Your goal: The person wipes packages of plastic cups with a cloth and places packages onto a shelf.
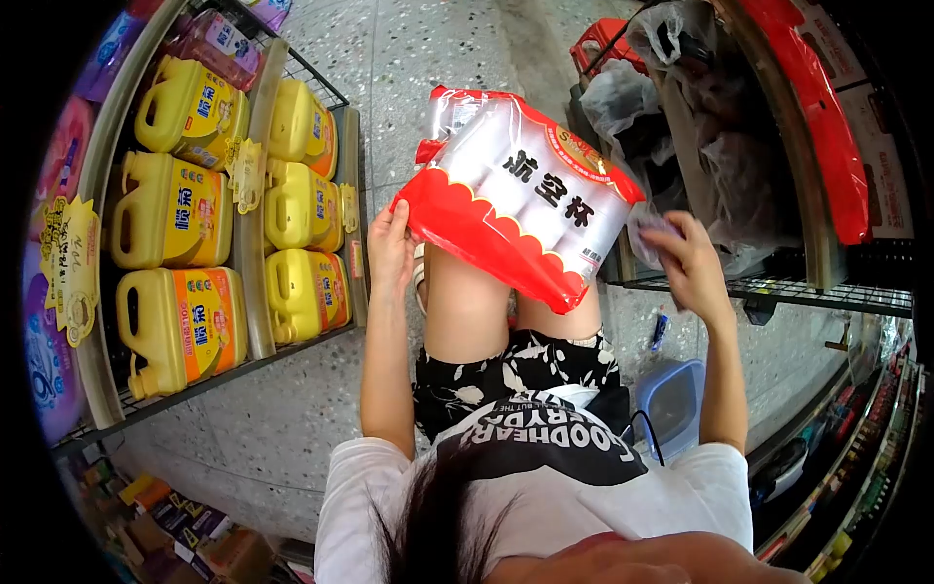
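Observation:
A red and clear plastic pack of disposable cups [516,195] lies tilted above my knees, its black lettering facing up. My left hand [391,238] pinches the pack's left edge, thumb on top. Just off the pack's right end is my right hand [693,255], its fingers closed around a crumpled greyish-purple cloth [646,237]. That hand and the cloth are a little blurred, and I cannot tell whether the cloth touches the pack.
Yellow detergent jugs [175,209] fill the shelf rack [263,195] on my left. On the right, a shelf [725,282] carries plastic bags [735,180]. A blue plastic basket [671,399] stands on the speckled floor [409,49] beside me.

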`<move>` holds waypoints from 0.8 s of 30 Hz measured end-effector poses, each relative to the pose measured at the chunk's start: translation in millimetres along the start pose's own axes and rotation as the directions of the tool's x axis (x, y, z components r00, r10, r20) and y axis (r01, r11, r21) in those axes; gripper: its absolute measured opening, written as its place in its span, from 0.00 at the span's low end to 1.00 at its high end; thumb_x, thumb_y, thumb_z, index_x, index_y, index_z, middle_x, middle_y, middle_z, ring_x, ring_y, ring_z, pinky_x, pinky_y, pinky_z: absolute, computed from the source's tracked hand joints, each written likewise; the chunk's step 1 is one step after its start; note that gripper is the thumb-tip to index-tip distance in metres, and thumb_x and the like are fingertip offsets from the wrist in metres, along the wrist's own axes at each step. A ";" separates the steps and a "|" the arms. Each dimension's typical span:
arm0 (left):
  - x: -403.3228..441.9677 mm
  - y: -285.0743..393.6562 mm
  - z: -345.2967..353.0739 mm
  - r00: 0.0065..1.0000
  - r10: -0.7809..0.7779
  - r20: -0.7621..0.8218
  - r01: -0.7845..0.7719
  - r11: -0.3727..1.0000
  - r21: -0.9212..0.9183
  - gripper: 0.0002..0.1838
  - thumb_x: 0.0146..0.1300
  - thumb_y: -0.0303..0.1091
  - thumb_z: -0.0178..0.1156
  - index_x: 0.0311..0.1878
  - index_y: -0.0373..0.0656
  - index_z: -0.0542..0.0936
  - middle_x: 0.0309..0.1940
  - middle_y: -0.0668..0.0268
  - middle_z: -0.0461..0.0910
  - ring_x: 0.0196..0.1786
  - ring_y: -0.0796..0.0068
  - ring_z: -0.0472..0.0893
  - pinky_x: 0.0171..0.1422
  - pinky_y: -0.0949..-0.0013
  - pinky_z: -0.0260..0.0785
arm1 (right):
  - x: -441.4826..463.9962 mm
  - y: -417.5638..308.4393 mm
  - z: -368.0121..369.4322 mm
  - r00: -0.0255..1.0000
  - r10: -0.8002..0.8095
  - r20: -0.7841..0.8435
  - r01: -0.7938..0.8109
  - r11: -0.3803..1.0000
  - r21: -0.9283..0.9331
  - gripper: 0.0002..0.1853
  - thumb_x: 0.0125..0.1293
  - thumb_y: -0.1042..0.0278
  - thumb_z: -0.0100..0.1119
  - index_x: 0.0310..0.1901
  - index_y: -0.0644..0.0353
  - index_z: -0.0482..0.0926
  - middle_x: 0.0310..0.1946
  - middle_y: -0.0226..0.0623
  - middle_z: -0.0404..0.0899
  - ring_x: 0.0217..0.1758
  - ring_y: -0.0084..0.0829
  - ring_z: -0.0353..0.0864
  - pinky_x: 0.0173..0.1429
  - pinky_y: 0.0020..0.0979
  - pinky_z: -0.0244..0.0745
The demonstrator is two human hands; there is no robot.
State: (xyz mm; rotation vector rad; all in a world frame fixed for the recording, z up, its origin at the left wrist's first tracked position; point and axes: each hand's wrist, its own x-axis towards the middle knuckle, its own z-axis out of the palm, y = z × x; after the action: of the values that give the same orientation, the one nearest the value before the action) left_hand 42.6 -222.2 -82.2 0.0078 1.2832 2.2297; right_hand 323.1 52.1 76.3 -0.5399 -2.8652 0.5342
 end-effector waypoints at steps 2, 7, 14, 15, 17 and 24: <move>-0.8 -1.3 2.6 1.000 -0.011 -0.003 0.011 1.000 -0.004 0.11 0.74 0.37 0.55 0.47 0.39 0.80 0.35 0.69 0.83 0.28 0.87 0.77 0.31 0.81 0.69 | 23.4 -25.3 1.7 0.993 -0.108 -0.038 0.112 0.986 0.122 0.20 0.54 0.82 0.58 0.49 0.55 0.83 0.54 0.44 0.74 0.58 0.47 0.74 0.62 0.39 0.69; -3.2 -1.6 7.7 0.998 -0.011 -0.063 0.009 0.999 -0.035 0.10 0.73 0.37 0.55 0.45 0.40 0.80 0.35 0.69 0.83 0.28 0.87 0.77 0.31 0.82 0.68 | 68.5 -89.0 52.9 0.830 -0.558 0.012 0.552 0.824 0.130 0.23 0.45 0.76 0.64 0.47 0.51 0.85 0.54 0.41 0.75 0.54 0.44 0.75 0.57 0.38 0.73; 0.8 -0.9 1.8 1.000 0.006 -0.010 -0.006 1.000 0.000 0.11 0.74 0.37 0.55 0.42 0.40 0.79 0.30 0.70 0.81 0.25 0.87 0.73 0.29 0.81 0.66 | 81.3 -96.3 94.1 0.754 -0.652 0.081 0.639 0.757 0.137 0.19 0.45 0.72 0.63 0.43 0.54 0.86 0.53 0.37 0.74 0.55 0.40 0.72 0.56 0.40 0.70; 0.3 0.5 4.7 1.000 0.009 -0.019 -0.009 1.000 -0.001 0.11 0.74 0.37 0.55 0.42 0.40 0.79 0.30 0.71 0.80 0.24 0.87 0.72 0.29 0.81 0.66 | 79.6 -94.2 92.5 0.794 -0.605 0.052 0.597 0.793 0.119 0.19 0.45 0.73 0.64 0.43 0.54 0.86 0.53 0.38 0.74 0.55 0.40 0.72 0.57 0.40 0.70; 0.4 1.1 9.3 0.999 0.012 -0.036 -0.012 1.000 0.000 0.11 0.74 0.37 0.54 0.42 0.39 0.79 0.29 0.71 0.79 0.23 0.86 0.71 0.28 0.81 0.65 | 78.0 -87.4 90.3 0.868 -0.496 0.009 0.492 0.864 0.103 0.20 0.44 0.75 0.63 0.44 0.53 0.86 0.52 0.40 0.75 0.55 0.43 0.72 0.58 0.41 0.70; 0.5 -7.7 12.2 0.999 0.004 -0.048 -0.005 1.000 -0.014 0.12 0.74 0.37 0.54 0.45 0.38 0.79 0.32 0.69 0.80 0.26 0.85 0.73 0.29 0.80 0.66 | 88.6 -44.6 91.3 0.952 -0.107 -0.288 0.080 0.991 -0.105 0.20 0.50 0.78 0.61 0.47 0.55 0.85 0.51 0.44 0.75 0.53 0.48 0.72 0.58 0.42 0.71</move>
State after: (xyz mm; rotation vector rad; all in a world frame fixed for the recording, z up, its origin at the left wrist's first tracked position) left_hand 49.1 -209.3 -81.9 -0.0479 1.2936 2.2550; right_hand 206.1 18.4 18.6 -0.4514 -2.6242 0.2798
